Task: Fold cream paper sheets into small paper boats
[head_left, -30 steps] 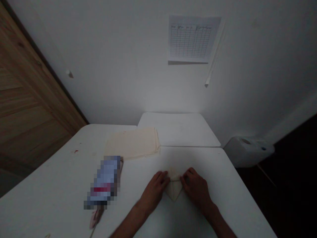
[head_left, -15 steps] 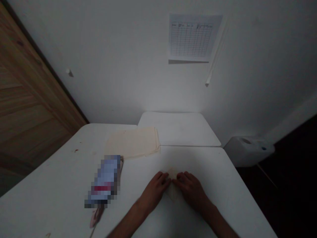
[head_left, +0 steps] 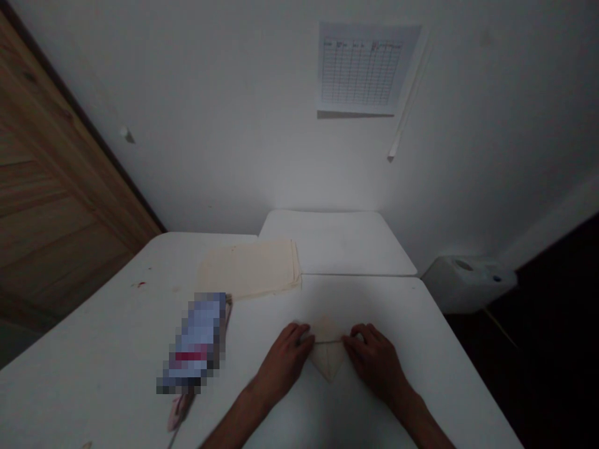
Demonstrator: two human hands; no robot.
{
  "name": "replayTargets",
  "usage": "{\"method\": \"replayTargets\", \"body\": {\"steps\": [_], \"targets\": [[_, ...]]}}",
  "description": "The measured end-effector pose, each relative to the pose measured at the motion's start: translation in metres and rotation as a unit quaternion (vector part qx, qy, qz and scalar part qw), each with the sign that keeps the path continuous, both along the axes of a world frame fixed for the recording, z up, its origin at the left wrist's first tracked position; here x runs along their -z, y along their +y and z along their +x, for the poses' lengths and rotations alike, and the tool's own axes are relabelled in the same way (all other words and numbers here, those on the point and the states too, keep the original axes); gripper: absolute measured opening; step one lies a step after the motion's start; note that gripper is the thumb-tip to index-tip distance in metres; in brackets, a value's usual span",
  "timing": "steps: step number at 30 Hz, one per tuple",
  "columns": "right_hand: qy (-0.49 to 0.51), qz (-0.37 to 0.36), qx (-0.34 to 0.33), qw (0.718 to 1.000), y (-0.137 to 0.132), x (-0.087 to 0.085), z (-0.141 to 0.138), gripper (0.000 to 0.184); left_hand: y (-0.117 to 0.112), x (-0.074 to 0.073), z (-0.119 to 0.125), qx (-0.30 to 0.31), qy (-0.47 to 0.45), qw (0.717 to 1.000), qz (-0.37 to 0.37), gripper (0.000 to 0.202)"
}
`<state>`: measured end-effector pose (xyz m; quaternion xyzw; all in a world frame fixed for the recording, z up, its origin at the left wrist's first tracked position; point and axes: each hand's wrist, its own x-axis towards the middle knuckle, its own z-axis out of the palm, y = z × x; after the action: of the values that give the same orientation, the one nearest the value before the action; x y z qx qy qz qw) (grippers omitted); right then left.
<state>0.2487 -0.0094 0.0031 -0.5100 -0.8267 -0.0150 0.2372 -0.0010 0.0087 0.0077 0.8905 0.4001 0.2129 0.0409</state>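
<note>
A small cream-coloured folded sheet (head_left: 329, 358), which looks like paper, lies on the white table. Its near part tapers to a point towards me, with a centre crease, and a straight fold line crosses its middle. At the left end of that fold, my left hand (head_left: 287, 355) pinches the sheet between thumb and curled fingers. My right hand (head_left: 374, 358) grips the opposite end the same way. The fingers cover both side corners.
A stack of larger cream sheets (head_left: 253, 268) lies at the back left. Nearer me is a pixelated blue item (head_left: 199, 340) with a pinkish strap-like piece (head_left: 178, 408). A white container (head_left: 468, 284) stands past the table's right edge. Behind is a wall with a printed chart (head_left: 360, 65).
My hands have moved apart, from almost touching at the sheet's middle to its two side ends. More of the fold and the pointed near part now shows.
</note>
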Motion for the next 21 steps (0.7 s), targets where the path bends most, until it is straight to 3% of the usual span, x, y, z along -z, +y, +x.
{"method": "replayTargets", "body": {"steps": [5,9,11,13,18,21], "targets": [[0.054,-0.025,0.007,0.998,0.002,0.001,0.003,0.019,0.0,0.002,-0.003,0.006,-0.067,0.997,-0.038,0.025],[0.103,-0.083,0.021,0.991,0.005,-0.002,0.003,0.01,0.004,0.009,-0.003,0.009,-0.16,0.986,-0.052,0.032],[0.106,-0.104,0.016,0.989,0.007,-0.004,0.005,0.009,0.006,0.009,-0.003,0.012,-0.182,0.982,-0.053,0.023],[0.093,-0.114,0.003,0.989,0.008,-0.007,0.007,0.011,0.007,0.005,-0.002,0.022,-0.182,0.981,-0.065,0.012],[0.041,-0.127,-0.038,0.99,0.011,-0.014,0.011,0.014,0.008,-0.007,-0.005,0.063,-0.152,0.983,-0.078,0.023],[0.018,-0.127,-0.036,0.991,0.011,-0.015,0.012,0.012,0.007,-0.006,-0.009,0.066,-0.144,0.985,-0.068,0.025]]}}
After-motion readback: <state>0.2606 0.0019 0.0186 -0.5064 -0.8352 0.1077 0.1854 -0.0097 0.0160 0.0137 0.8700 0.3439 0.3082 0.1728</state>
